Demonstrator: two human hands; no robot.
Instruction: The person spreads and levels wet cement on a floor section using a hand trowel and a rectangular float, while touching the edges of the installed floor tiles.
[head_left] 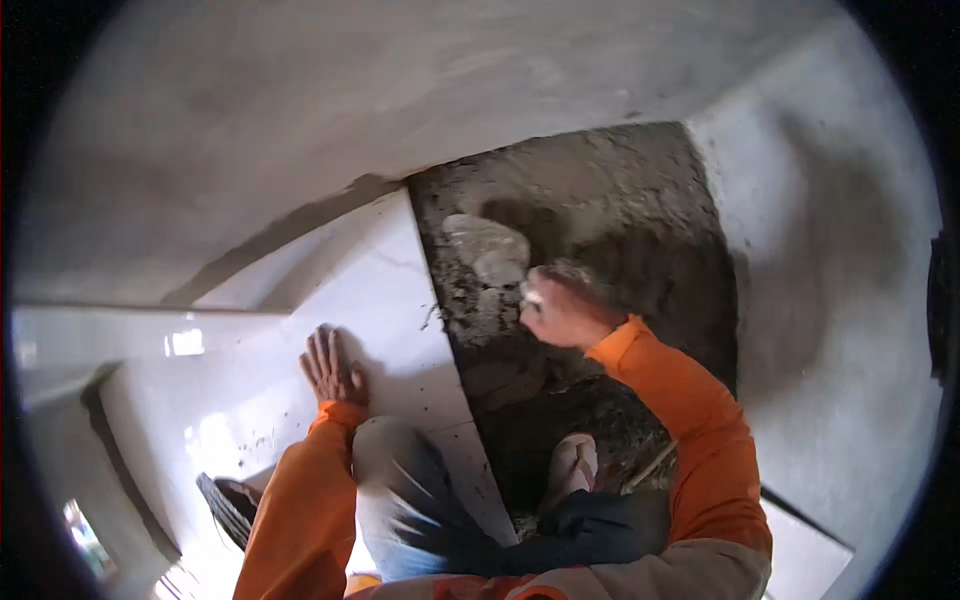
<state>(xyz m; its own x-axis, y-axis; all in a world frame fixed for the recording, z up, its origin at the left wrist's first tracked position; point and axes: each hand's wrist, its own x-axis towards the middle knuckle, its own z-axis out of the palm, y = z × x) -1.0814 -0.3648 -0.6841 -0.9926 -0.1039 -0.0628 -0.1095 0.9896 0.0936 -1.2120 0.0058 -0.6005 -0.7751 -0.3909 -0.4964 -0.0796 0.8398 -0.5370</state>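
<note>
Orange sleeves (705, 435) and denim legs (405, 490) before a rough grey-brown bed (640, 170) between white tile (395, 300) and a pale wall (840, 300)
Left hand (332, 370) flat on the tile, fingers apart; right hand (562, 308) blurred, curled over the bed beside a pale lump (487, 248), its hold impossible to tell; a sandalled foot (573, 468) blocks the near part

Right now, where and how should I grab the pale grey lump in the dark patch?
Probably across its short width, from the right and above: the pale grey lump looks elongated, its left end sits close to the white tile edge, and the right hand is by its right end. Underside hidden.
</note>
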